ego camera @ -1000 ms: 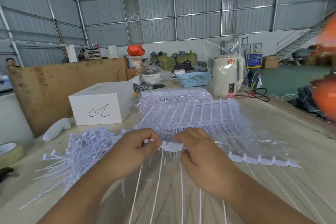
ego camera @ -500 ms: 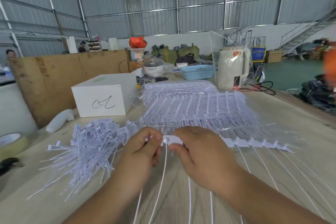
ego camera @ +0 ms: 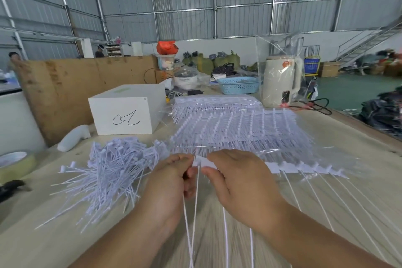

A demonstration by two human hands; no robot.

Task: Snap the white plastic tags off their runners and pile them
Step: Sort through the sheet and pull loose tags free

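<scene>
Both hands pinched the runner strip (ego camera: 289, 167) over the wooden table (ego camera: 359, 180) — left hand (ego camera: 171, 183) on the end tag (ego camera: 198, 162), right hand (ego camera: 237, 183) beside it — light, stiff-headed, whippy-tailed, probably best gripped at the head.

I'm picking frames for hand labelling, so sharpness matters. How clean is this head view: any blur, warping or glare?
Head view: the hands, left and right, are fairly sharp; the table near the bottom edge smears into radial streaks; wide-angle bending curves the wall beams; soft even light, no hard shadows; glare only on the clear plastic wrap over the kettle.
</scene>
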